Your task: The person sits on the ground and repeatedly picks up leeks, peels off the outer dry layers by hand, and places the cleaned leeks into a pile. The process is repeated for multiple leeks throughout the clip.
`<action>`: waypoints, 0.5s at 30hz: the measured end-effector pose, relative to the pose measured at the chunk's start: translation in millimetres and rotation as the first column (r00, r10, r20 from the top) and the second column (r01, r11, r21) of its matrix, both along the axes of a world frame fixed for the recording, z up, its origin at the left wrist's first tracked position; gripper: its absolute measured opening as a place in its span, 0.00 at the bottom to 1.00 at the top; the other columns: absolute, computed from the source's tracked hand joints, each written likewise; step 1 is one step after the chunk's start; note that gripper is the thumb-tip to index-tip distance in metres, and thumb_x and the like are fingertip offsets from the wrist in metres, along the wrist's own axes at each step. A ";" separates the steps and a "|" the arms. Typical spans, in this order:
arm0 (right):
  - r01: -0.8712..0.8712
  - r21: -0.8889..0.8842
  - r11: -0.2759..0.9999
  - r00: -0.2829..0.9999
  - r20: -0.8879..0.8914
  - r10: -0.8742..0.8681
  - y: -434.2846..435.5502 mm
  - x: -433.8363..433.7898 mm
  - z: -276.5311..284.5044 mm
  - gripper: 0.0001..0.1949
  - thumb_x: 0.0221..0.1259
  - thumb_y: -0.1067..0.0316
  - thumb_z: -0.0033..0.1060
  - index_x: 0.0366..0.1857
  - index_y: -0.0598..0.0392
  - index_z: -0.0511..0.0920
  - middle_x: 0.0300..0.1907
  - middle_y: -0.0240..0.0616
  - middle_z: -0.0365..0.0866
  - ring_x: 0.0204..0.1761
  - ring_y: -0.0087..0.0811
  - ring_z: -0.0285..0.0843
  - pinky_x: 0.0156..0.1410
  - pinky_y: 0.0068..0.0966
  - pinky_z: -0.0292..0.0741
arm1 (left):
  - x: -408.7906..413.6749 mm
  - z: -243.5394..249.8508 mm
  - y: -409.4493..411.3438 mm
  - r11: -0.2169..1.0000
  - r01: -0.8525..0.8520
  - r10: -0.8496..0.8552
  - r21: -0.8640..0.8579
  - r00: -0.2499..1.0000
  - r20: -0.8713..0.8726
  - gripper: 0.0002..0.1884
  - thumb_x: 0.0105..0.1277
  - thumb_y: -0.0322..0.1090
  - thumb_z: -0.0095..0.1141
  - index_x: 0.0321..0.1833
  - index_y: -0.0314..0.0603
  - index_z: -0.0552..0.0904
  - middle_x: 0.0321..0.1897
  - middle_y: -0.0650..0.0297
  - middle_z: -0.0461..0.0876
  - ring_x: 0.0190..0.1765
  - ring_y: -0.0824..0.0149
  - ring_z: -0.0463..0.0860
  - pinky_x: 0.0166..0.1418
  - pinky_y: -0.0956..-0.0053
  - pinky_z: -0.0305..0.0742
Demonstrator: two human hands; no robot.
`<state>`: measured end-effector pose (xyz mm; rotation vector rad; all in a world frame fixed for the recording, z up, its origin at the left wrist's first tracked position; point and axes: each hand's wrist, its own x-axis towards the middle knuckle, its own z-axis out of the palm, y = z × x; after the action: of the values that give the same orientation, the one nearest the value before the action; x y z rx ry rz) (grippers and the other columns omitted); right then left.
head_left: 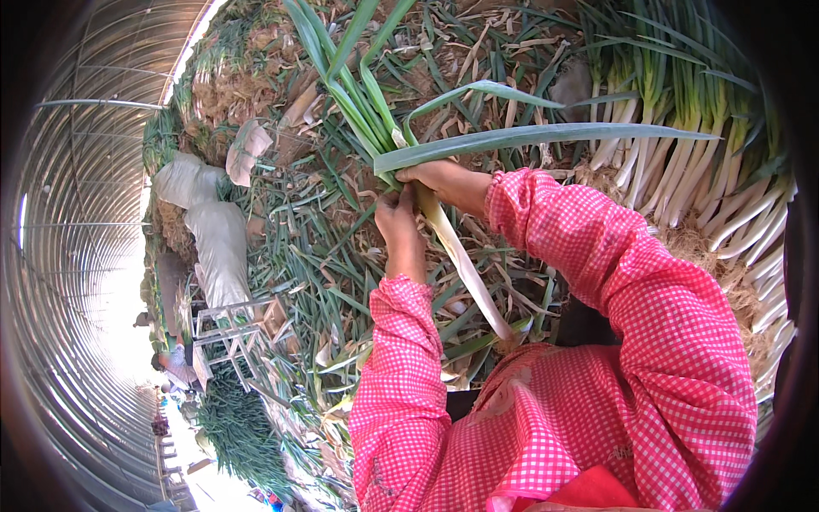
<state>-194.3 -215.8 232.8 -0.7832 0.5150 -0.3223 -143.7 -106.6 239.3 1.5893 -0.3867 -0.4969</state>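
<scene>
A long green onion (457, 249) lies slantwise before me, its white stalk and root end pointing down toward my lap and its green leaves fanning up to the left. My right hand (438, 178) is closed around it where white turns to green. Just below, my left hand (400, 224) pinches at the same place, thumb and fingers against the base of the leaves; exactly which layer it grips is hidden. One broad leaf (544, 134) sticks out to the right, across the top of my right hand.
Stripped leaves (307, 256) and dry skins cover the ground. Rows of green onions (684, 147) with roots lie at right. At left are white sacks (221, 249), a wooden frame (230, 326), a green onion heap (240, 422) and a distant person (176, 368), beneath an arched roof.
</scene>
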 end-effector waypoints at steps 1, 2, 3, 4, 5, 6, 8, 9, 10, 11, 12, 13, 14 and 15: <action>0.005 0.009 1.000 1.000 -0.009 -0.005 2.0 -1.5 1.3 0.12 0.64 0.68 0.58 0.49 0.58 0.81 0.43 0.37 0.83 0.44 0.29 0.79 0.53 0.26 0.73 | -2.0 1.8 1.7 1.000 0.001 -0.003 -0.024 0.996 -0.090 0.12 0.66 0.33 0.61 0.41 0.27 0.77 0.30 0.61 0.81 0.28 0.71 0.77 0.32 0.75 0.72; 0.002 0.019 1.000 1.000 -0.013 -0.002 3.8 -2.9 3.0 0.12 0.64 0.69 0.59 0.49 0.58 0.81 0.43 0.37 0.83 0.45 0.29 0.79 0.53 0.26 0.74 | -4.6 4.0 2.6 0.998 0.006 -0.013 -0.055 0.992 -0.123 0.12 0.67 0.32 0.60 0.43 0.27 0.77 0.31 0.61 0.81 0.29 0.71 0.77 0.33 0.75 0.72; 0.018 0.015 1.000 1.000 -0.024 -0.018 5.7 -3.7 4.7 0.12 0.63 0.70 0.60 0.49 0.59 0.81 0.44 0.38 0.83 0.45 0.29 0.79 0.53 0.26 0.74 | -8.6 6.3 3.8 0.997 0.010 -0.022 -0.075 0.987 -0.160 0.11 0.67 0.32 0.59 0.44 0.27 0.77 0.32 0.61 0.81 0.29 0.71 0.78 0.33 0.75 0.73; 0.040 0.018 0.999 0.999 -0.022 -0.039 7.2 -3.9 6.2 0.12 0.62 0.71 0.60 0.48 0.59 0.81 0.44 0.38 0.83 0.45 0.29 0.79 0.52 0.26 0.75 | -12.5 9.3 4.2 0.997 -0.031 0.016 -0.075 0.981 -0.192 0.11 0.68 0.31 0.58 0.46 0.28 0.77 0.33 0.61 0.81 0.30 0.70 0.78 0.34 0.76 0.73; 0.089 -0.020 0.996 0.994 -0.057 -0.090 8.6 -3.6 7.1 0.12 0.58 0.75 0.62 0.46 0.60 0.81 0.43 0.38 0.84 0.45 0.30 0.80 0.50 0.28 0.76 | -20.1 10.3 3.4 0.996 -0.019 0.005 -0.082 0.986 -0.167 0.11 0.68 0.30 0.56 0.49 0.29 0.77 0.36 0.61 0.81 0.33 0.71 0.78 0.37 0.76 0.73; 0.142 -0.054 0.988 0.986 -0.076 -0.146 9.6 -2.5 7.3 0.13 0.53 0.79 0.65 0.44 0.60 0.82 0.42 0.39 0.84 0.44 0.31 0.80 0.48 0.29 0.78 | -25.5 13.3 2.7 0.996 -0.003 -0.012 -0.091 0.986 -0.165 0.11 0.68 0.29 0.55 0.49 0.29 0.77 0.38 0.61 0.81 0.35 0.71 0.78 0.39 0.76 0.73; 0.126 -0.112 0.986 0.987 -0.088 -0.136 9.6 0.0 5.0 0.14 0.54 0.74 0.67 0.46 0.59 0.82 0.43 0.41 0.84 0.45 0.35 0.81 0.50 0.31 0.78 | -37.5 19.2 2.5 0.983 0.019 -0.054 -0.181 0.980 -0.190 0.14 0.67 0.28 0.57 0.54 0.36 0.77 0.35 0.68 0.79 0.30 0.77 0.73 0.34 0.81 0.68; 0.116 -0.359 0.926 0.981 -0.102 -0.163 9.2 2.3 3.2 0.15 0.56 0.69 0.65 0.47 0.59 0.81 0.44 0.41 0.84 0.46 0.36 0.81 0.50 0.32 0.78 | -42.5 22.9 2.8 0.989 0.006 -0.019 -0.146 0.996 -0.082 0.13 0.67 0.29 0.57 0.53 0.35 0.77 0.35 0.68 0.79 0.31 0.76 0.74 0.36 0.80 0.70; 0.090 -0.564 0.821 0.969 -0.141 -0.203 6.1 2.9 0.4 0.16 0.58 0.65 0.64 0.48 0.59 0.81 0.44 0.42 0.83 0.46 0.37 0.80 0.51 0.32 0.77 | -47.8 26.5 4.6 0.994 0.007 -0.004 -0.108 1.000 0.025 0.12 0.68 0.29 0.57 0.53 0.34 0.77 0.36 0.67 0.79 0.32 0.75 0.75 0.38 0.80 0.71; 0.039 -0.716 0.697 0.954 -0.181 -0.239 5.4 5.0 -2.3 0.17 0.60 0.60 0.63 0.50 0.59 0.80 0.44 0.43 0.83 0.47 0.38 0.80 0.52 0.32 0.76 | -53.2 30.4 8.4 0.999 -0.011 0.015 -0.040 0.994 0.107 0.12 0.68 0.29 0.57 0.52 0.33 0.77 0.36 0.67 0.79 0.34 0.75 0.76 0.39 0.79 0.72; -0.125 -0.853 0.507 0.929 -0.280 -0.241 -1.8 3.8 -5.5 0.24 0.62 0.49 0.58 0.51 0.61 0.78 0.45 0.48 0.82 0.49 0.41 0.79 0.55 0.32 0.75 | -56.7 35.2 14.2 1.000 -0.009 0.009 -0.003 0.964 0.266 0.11 0.70 0.31 0.55 0.51 0.33 0.75 0.36 0.64 0.79 0.35 0.71 0.79 0.43 0.74 0.76; 0.095 -0.629 0.771 0.954 -0.163 -0.251 -4.5 3.7 -8.3 0.26 0.61 0.47 0.61 0.50 0.61 0.75 0.44 0.49 0.82 0.48 0.40 0.80 0.55 0.31 0.75 | -61.2 39.6 22.9 0.995 0.046 -0.030 -0.089 0.985 0.171 0.11 0.70 0.32 0.56 0.50 0.34 0.74 0.35 0.64 0.79 0.34 0.71 0.79 0.40 0.75 0.76; 0.247 -0.511 0.824 0.960 0.012 -0.280 -11.1 2.7 -10.0 0.25 0.59 0.50 0.63 0.49 0.61 0.75 0.43 0.48 0.82 0.46 0.39 0.80 0.54 0.31 0.76 | -64.7 43.7 31.7 0.988 0.052 -0.045 -0.147 0.998 0.053 0.12 0.70 0.34 0.56 0.50 0.34 0.73 0.34 0.63 0.79 0.32 0.71 0.80 0.37 0.76 0.76; 0.328 -0.352 0.876 0.945 0.123 -0.304 -15.6 1.9 -11.0 0.24 0.57 0.52 0.66 0.49 0.60 0.75 0.42 0.47 0.81 0.45 0.38 0.80 0.53 0.31 0.76 | -68.4 46.2 41.7 0.970 0.080 -0.093 -0.231 0.994 -0.049 0.12 0.70 0.35 0.56 0.49 0.35 0.73 0.32 0.63 0.78 0.31 0.71 0.80 0.34 0.77 0.76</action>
<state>-192.4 -231.5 221.8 -1.0507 0.5295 -0.7647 -212.1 -64.9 285.5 1.3359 -0.4534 -0.5452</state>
